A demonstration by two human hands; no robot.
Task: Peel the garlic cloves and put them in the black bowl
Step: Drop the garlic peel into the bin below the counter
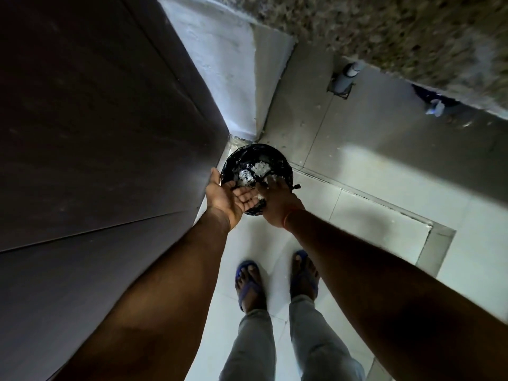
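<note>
Above a black-lined bin (257, 163) with white scraps (254, 171): left hand (232, 198) palm up, fingers spread; right hand (276, 200) palm down, fingers straight, brushing it.

Both forearms are bare from elbow to wrist, with no sleeve showing on either. The right hand (276, 200) carries a thin orange-red thread (286, 219) tied around the wrist (a single strand, as far as the dim light allows); the left hand (229, 198) wears nothing at the wrist. Lower in the scene, light grey trousers (313, 342) cover both legs down to the ankle, and blue flip-flop sandals (248, 281) with toe straps are on both feet.
</note>
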